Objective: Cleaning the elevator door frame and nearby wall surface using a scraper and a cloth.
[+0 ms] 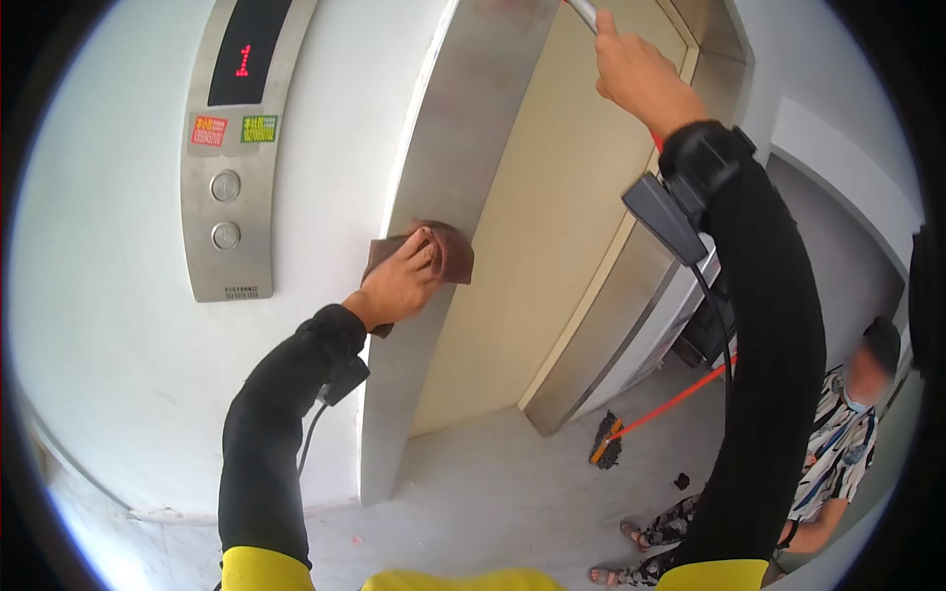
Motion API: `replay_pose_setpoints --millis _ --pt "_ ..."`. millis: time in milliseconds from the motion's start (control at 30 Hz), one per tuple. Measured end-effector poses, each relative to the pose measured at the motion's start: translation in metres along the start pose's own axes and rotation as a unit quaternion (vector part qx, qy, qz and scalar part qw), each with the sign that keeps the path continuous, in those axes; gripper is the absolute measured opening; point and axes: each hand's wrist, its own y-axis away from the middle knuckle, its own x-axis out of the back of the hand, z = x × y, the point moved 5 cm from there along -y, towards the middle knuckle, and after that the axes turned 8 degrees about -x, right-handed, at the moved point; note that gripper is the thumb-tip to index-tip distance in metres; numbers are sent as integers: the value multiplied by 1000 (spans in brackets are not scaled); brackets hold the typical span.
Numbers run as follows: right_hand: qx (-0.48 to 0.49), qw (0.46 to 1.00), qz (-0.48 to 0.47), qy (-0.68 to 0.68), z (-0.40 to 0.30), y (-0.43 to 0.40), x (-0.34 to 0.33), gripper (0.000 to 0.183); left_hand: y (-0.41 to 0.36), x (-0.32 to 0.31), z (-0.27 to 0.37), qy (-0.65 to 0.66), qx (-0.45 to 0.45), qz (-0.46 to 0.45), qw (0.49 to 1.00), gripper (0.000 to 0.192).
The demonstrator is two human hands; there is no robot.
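Observation:
Against the brushed-metal elevator door frame (473, 140), my left hand (403, 284) presses a folded brown cloth (452, 255). Its fingers are bent over the cloth, and part of the cloth hangs below the palm. My right hand (639, 77) is raised at the upper right, closed around a metal pole (582, 11) whose far end lies outside the picture. The cream elevator door (547, 221) is shut, between and behind my hands. Both forearms wear black sleeves with dark devices and cables at the wrists.
An elevator call panel (229, 162) with a lit display and two round buttons is on the white wall at left. A mop (607, 442) with an orange handle touches the floor. A masked person (835, 451) stands at lower right, near a small dark object (681, 482) on the floor.

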Motion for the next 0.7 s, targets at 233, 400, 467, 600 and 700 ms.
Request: replay_pose_setpoints --millis 233,400,467,600,700 --pt "-29 998 -9 -54 -5 40 -16 61 1 3 3 33 -5 23 999 23" --pt "-28 997 -53 -41 -9 67 -22 63 3 2 3 64 -8 23 998 23" --pt "-48 996 -54 -51 7 38 -12 64 -4 2 5 41 -9 22 999 25" --pt "-64 994 -44 -74 4 30 -18 65 -4 1 2 16 -9 9 1000 28" --pt "-21 995 -98 -6 -19 78 -22 42 2 0 1 15 -2 10 1000 29"
